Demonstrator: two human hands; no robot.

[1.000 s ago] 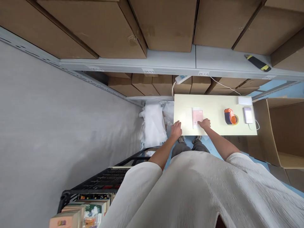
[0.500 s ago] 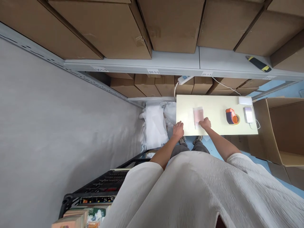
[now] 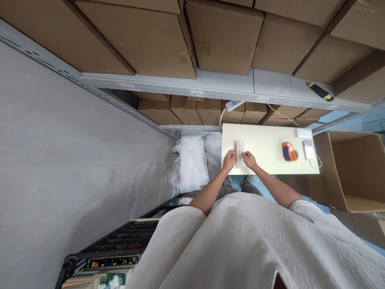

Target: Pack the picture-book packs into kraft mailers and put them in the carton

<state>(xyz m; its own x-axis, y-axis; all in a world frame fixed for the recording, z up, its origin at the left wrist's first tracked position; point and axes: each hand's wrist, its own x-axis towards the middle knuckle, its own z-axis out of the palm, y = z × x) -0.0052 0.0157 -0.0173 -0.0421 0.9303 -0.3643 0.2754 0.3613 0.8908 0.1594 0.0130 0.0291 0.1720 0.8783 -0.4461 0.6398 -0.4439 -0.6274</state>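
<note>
A thin, flat, pale pink booklet-like item (image 3: 240, 146) lies on the cream tabletop (image 3: 264, 138), with a translucent white wrapping over it. At its left edge my left hand (image 3: 230, 158) has its fingers curled in against the wrapping. Opposite, my right hand (image 3: 249, 159) pinches the item's right side with thumb and fingers. Both hands rest low over the tabletop, near its front left corner. What is printed on the item cannot be made out through the wrapping.
An orange and dark-blue tape dispenser (image 3: 289, 151), a white box (image 3: 304, 133) and a small blurred device (image 3: 309, 149) sit to the right. Beyond is an open carton (image 3: 333, 172). White wrapping sheets (image 3: 192, 164) and a black crate (image 3: 120, 241) are leftward; boxed shelves (image 3: 222, 80) stand ahead.
My left hand has left the tabletop's front left corner and come to the item's left edge. The item has shifted left and looks narrower and paler. My right hand moved left with it.
</note>
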